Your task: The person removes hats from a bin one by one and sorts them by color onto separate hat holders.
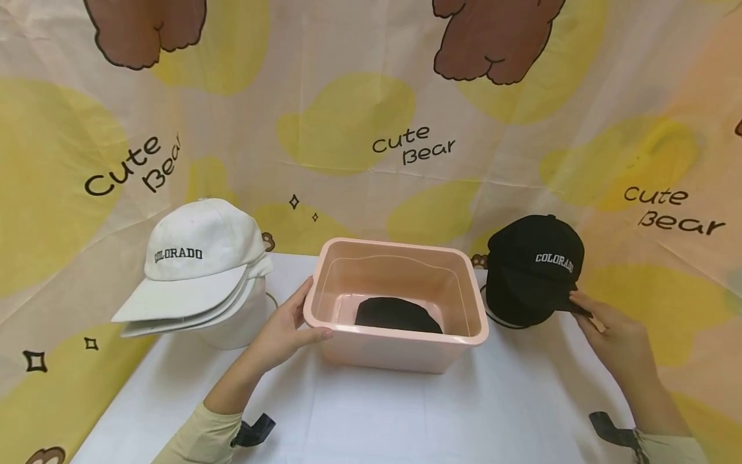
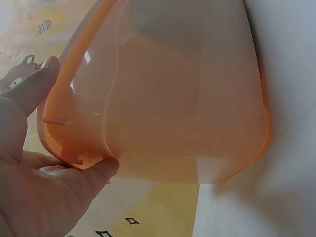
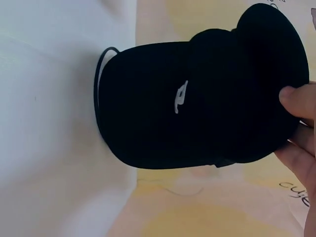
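My left hand [image 1: 284,332] grips the left rim of a pink plastic bin [image 1: 382,353], thumb on the outside near the front corner. A black item [image 1: 397,314], seemingly fabric, lies inside the bin, partly hidden by the front wall. To the right, my right hand [image 1: 623,341] pinches the brim of a black cap [image 1: 536,248] lettered COLORADO. Beneath that cap is a dark rounded form [image 3: 148,108] with a small white mark and a thin ring at its base. In the left wrist view, fingers [image 2: 101,170] and thumb straddle the bin's edge.
At the left, several white caps [image 1: 199,241] are stacked over a white rounded support [image 1: 226,338]. A white-covered table [image 1: 371,419] lies under everything. Behind it hangs a printed cloth [image 1: 348,129] with bears and lettering.
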`<act>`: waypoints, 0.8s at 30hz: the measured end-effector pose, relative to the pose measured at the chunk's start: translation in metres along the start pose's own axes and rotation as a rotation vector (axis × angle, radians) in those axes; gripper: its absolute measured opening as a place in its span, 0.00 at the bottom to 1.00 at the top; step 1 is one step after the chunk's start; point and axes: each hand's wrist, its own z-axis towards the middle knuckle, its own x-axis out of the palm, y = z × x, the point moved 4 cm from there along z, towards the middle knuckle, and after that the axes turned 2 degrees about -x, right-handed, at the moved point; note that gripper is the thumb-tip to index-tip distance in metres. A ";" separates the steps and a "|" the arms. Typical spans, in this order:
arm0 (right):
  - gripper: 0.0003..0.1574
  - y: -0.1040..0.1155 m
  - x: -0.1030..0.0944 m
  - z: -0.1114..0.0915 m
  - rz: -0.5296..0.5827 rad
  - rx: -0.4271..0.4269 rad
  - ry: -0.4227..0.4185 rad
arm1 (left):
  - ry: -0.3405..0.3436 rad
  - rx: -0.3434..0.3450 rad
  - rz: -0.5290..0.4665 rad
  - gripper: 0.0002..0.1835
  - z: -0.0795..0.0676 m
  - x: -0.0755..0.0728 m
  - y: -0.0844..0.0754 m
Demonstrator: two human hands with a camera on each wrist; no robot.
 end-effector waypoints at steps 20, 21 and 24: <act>0.35 0.004 -0.029 0.046 0.172 0.212 0.312 | -0.002 -0.003 0.015 0.64 -0.001 0.000 0.001; 0.34 0.005 -0.030 0.051 0.167 0.222 0.330 | -0.002 0.000 0.014 0.64 -0.001 0.000 0.000; 0.34 0.011 -0.034 0.068 0.175 0.238 0.369 | 0.001 0.009 0.011 0.63 0.000 0.000 -0.001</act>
